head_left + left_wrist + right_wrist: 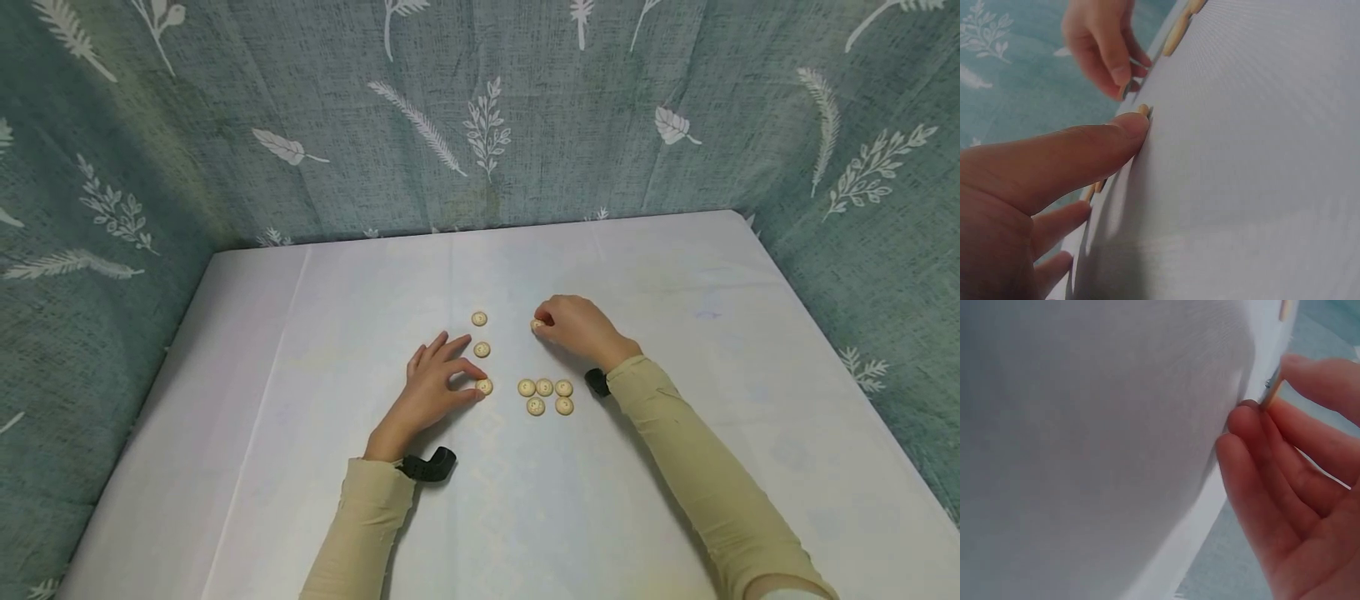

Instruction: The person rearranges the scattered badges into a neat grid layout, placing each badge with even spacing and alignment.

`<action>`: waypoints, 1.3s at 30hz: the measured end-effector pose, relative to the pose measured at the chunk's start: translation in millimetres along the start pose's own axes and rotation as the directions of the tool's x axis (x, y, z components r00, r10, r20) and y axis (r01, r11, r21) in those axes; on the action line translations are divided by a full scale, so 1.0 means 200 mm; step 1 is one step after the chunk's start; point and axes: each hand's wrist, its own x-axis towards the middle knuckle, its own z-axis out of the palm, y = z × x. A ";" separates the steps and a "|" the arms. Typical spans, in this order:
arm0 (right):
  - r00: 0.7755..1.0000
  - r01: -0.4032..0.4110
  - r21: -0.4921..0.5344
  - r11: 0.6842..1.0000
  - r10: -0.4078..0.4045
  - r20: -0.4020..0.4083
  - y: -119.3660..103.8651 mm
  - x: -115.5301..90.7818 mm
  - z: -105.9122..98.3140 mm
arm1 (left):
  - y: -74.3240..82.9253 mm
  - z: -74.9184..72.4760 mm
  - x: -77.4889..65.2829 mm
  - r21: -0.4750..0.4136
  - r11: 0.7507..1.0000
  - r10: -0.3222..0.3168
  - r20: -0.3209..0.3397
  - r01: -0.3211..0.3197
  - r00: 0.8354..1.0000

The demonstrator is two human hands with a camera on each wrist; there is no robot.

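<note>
My left hand (431, 390) pinches a round, pale wooden button (485, 387) between thumb and forefinger at the table's middle. In the left wrist view the thumb hides most of that button (1143, 109). Up and to the right, my right hand (583, 328) pinches another wooden button (537, 325) by its edge. The right wrist view shows this button (1272, 392) tilted between thumb and fingers, near the tabletop. Two more buttons, a nearer one (482, 350) and a farther one (479, 318), lie in a column beyond the left fingertips.
Several buttons (544, 387) lie in two short rows below the right hand. A white cloth (300, 400) covers the table. Green leaf-patterned curtains (480, 125) hang behind it and at both sides. Each wrist wears a black camera, such as the left one (431, 465).
</note>
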 end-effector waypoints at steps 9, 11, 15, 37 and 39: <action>1.000 0.013 -0.049 0.999 -0.012 0.010 -0.03 0.08 0.00 | -0.01 0.01 0.00 0.007 1.000 0.000 -0.007 0.000 1.000; 1.000 0.011 -0.054 0.998 -0.010 0.016 -0.04 0.09 0.00 | -0.01 0.01 0.00 0.010 1.000 -0.004 -0.006 0.004 1.000; 1.000 0.006 -0.065 0.998 -0.004 0.030 -0.05 0.12 0.01 | -0.01 0.01 0.01 0.012 1.000 -0.009 -0.002 0.009 1.000; 0.999 0.027 -0.127 0.992 -0.022 0.035 -0.10 0.19 0.02 | -0.01 0.01 0.01 0.014 1.000 -0.008 -0.005 0.008 1.000; 0.999 0.031 -0.132 0.991 -0.027 0.031 -0.10 0.19 0.02 | -0.01 0.01 0.01 0.018 1.000 -0.011 -0.002 0.011 1.000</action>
